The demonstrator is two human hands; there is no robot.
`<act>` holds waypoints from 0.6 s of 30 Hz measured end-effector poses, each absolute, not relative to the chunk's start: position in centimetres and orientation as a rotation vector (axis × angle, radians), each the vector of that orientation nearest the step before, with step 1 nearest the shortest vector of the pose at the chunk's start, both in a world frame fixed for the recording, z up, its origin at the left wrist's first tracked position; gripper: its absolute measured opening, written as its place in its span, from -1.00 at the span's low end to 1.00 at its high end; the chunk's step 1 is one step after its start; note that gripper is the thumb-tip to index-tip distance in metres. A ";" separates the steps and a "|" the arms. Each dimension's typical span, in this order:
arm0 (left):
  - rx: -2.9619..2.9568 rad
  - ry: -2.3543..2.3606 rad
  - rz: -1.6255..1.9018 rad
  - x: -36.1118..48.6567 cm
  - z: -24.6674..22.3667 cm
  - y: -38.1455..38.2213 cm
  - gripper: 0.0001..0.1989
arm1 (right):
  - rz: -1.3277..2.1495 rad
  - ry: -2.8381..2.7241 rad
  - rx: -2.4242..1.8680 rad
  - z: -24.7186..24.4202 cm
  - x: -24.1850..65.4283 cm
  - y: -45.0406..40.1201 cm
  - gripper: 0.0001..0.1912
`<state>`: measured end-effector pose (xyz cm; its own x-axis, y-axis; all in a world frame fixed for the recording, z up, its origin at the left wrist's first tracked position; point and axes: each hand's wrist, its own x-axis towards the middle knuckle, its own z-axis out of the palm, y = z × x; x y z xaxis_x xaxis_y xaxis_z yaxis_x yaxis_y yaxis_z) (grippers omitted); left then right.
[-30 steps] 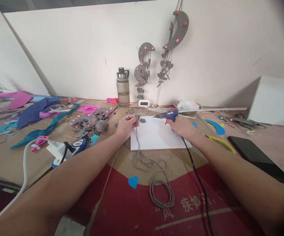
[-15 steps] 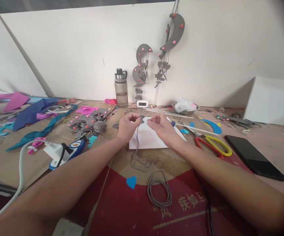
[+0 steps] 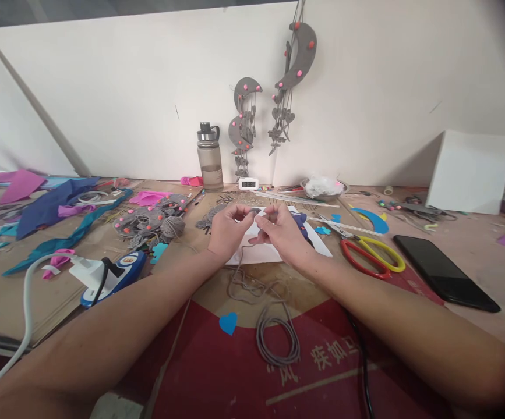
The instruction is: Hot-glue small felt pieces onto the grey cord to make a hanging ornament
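Small grey piece sat over the white sheet, pinched in the left hand's grip; right grip narrow beside it, contact unclear. Grey yarn lay nearer than the sheet. Piece looked light, soft; edge hold probably best.

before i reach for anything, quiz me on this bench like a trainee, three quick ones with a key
1. True or false: the scissors are in neither the left hand nor the right hand.

2. Which shape is the blue cutout beside the coil of gray yarn?
a) star
b) heart
c) crescent

3. Fill in the blank: as pictured, the water bottle stands to the ____ of the digital clock.

Key: 1 true; 2 b; 3 left
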<state>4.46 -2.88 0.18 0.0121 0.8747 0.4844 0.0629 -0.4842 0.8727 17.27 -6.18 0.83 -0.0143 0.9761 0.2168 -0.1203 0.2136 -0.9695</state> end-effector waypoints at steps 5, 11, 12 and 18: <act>1.514 0.954 1.523 4.4 0.0 -2.5 -0.93 | 0.954 -1.365 -1.007 0.4 17.5 -5.7 -0.75; 1.449 0.931 1.514 4.5 -0.1 -2.5 -0.93 | 0.882 -1.418 -1.077 0.5 17.8 -5.8 -0.82; 1.453 0.929 1.515 4.5 -0.1 -2.4 -0.93 | 0.871 -1.423 -1.097 0.6 17.8 -5.8 -0.82; 1.522 0.941 1.514 4.4 -0.2 -2.4 -0.92 | 0.807 -1.482 -1.136 0.7 18.0 -5.8 -0.84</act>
<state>4.44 -2.36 -0.20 0.0181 0.9050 0.4251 -0.0194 -0.4248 0.9051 18.02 -5.84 0.67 0.0039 0.9436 0.3310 0.2337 0.3210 -0.9178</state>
